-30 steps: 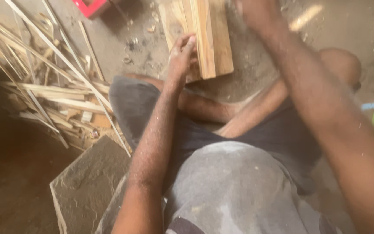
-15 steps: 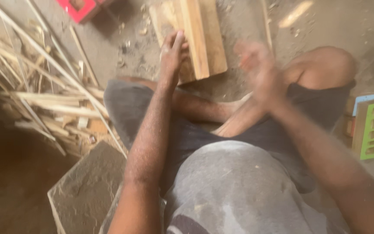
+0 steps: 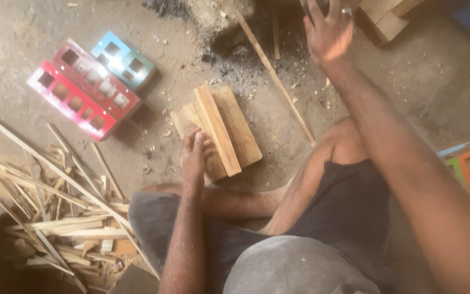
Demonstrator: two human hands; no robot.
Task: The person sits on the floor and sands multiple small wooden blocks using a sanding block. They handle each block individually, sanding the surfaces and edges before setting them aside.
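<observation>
You sit cross-legged on a bare dirt floor [image 3: 23, 49], and everything lies straight on it. The largest thing is the heap of thin wood offcuts [image 3: 61, 218], long pale slivers and strips piled at the floor's left edge and running down toward the lower left corner.

Next in size is the set of painted perforated boxes [image 3: 85, 87], one red, one dark red and one blue-green, lying side by side toward the upper left, each with a row of square holes.

In the middle of the floor, just ahead of your crossed legs, sits the stack of wooden boards [image 3: 229, 128]: flat pale planks with a narrower batten on top, all angled the same way. Your left hand [image 3: 194, 155] rests on the near left corner of this stack, fingers stretched flat over the wood and loosely spread, pressing on it rather than closed around it.

A long thin stick [image 3: 276, 76] lies apart on the floor, slanting from the top edge down toward your right knee. More wooden blocks [image 3: 390, 19] sit at the top right edge.

Your right hand [image 3: 327, 30] is raised near the top edge, palm open and fingers spread, a ring [image 3: 346, 11] on one finger. The fingertips run past the edge of view, so you cannot tell whether they touch anything; nothing shows in the palm.
</observation>
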